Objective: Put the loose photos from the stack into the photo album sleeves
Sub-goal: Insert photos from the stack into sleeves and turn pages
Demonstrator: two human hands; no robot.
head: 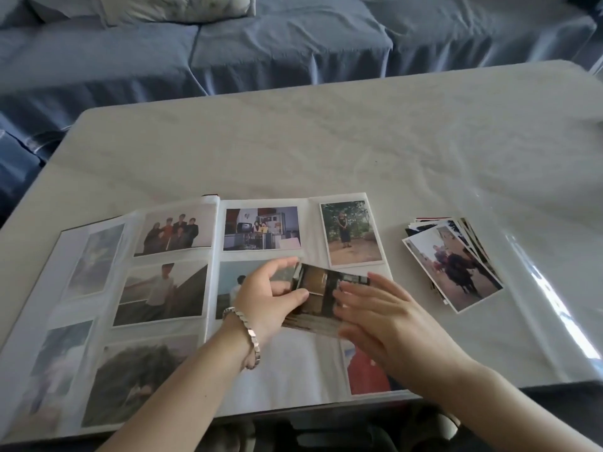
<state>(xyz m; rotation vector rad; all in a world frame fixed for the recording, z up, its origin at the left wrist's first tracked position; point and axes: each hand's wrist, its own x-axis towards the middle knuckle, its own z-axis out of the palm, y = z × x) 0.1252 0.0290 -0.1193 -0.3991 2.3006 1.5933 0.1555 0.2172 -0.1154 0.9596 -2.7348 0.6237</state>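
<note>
1 loose photo (321,295) held low above the open photo album (310,223)
nearest us a bare white sleeve (287,370) lies under our left wrist; just beyond, our left hand (270,298) pinches the photo's left end and our right hand (385,321) rests straight fingers flat on its right end. its long axis runs left to right, matching that sleeve, so we judge the left hand leads. farther right, the stack of loose photos (453,265) sits on the table (326,141).
</note>
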